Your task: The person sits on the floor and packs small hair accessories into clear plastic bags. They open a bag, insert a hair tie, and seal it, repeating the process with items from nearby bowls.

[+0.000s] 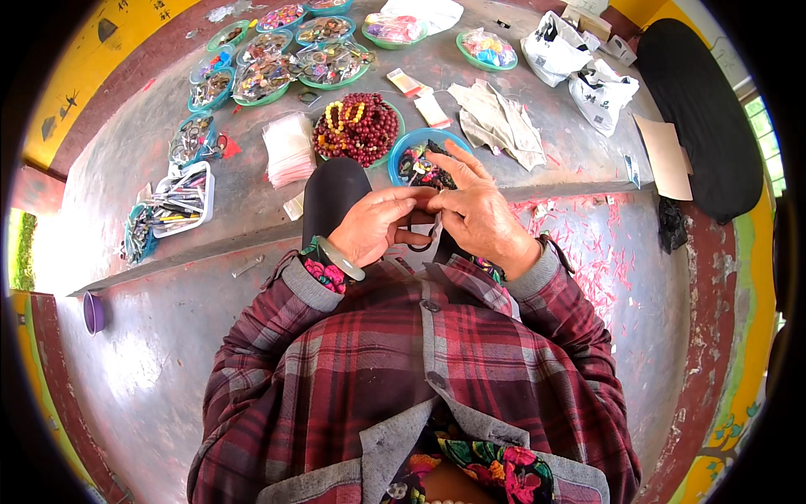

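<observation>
My left hand (375, 220), with a pale bangle (341, 259) at its wrist, meets my right hand (484, 217) above my lap. Thumb and forefinger of each hand are closed in a pinch, fingertips nearly touching. What they pinch is small and mostly hidden. A thin dark loop (431, 238) and a pale sliver show below the fingers; their kind is unclear. The other fingers of my right hand stretch forward over a blue bowl (394, 161) of colourful small pieces and dark patterned stuff. Left of it sits a green bowl of dark red and yellow bead strings (363, 128).
Clear plastic bags (290, 144) lie in a stack left of the beads. A white tray of pens (204, 215) stands near the ledge's left edge. Several bowls of packets (332, 65) fill the back. Grey gloves (497, 122) and white bags (603, 99) lie right; pink scraps litter the floor.
</observation>
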{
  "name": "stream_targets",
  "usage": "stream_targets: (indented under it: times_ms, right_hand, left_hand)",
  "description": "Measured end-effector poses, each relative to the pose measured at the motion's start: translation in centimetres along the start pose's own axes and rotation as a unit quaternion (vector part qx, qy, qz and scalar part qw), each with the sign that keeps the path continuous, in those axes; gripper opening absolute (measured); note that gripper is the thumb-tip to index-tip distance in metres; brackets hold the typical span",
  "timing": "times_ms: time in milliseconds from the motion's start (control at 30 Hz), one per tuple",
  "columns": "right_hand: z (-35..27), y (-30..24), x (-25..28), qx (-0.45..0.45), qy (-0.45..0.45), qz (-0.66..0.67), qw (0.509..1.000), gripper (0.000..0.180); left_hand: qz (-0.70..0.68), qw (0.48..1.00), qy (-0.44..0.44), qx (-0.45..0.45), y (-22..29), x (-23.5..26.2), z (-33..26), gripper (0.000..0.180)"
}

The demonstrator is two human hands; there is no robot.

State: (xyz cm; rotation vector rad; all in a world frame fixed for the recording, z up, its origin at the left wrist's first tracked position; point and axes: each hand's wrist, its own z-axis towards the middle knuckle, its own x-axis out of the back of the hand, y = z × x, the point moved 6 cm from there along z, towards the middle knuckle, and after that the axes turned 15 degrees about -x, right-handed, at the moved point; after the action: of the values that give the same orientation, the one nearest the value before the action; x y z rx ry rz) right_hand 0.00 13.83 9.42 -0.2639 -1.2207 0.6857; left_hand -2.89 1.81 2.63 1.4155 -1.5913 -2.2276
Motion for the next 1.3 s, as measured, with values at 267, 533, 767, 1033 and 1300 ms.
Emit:
stream_targets:
  times_ms: [267,533,767,1033,1300]
  right_hand:
    - [0.3,-0.1,0.0,-0.016,0.01,0.04,0.999,0.019]
    - [0.4,-0.2,-0.6,-0.015,-0.005,0.031,0.999,0.02]
    - [0.2,0.2,-1.3,-0.025,-0.04,0.039,0.998,0.016]
    - [0.4,0.5,-0.9,-0.063,-0.008,0.06,0.996,0.016]
    - [0.1,0.9,-1.3,-0.039,-0.03,0.066,0.997,0.013]
  left_hand:
    - [0.029,0.999,0.015,0.008,0.1,0.0,0.1,0.035]
    - [0.008,1.0,0.007,0.001,-0.1,0.3,0.0,0.035]
    - [0.015,1.0,0.016,-0.006,-0.5,0.7,-0.1,0.037]
    - [-0.036,0.999,0.018,-0.004,-0.5,1.5,0.1,0.036]
    - [-0.011,1.0,0.025,0.001,-0.6,1.0,0.1,0.036]
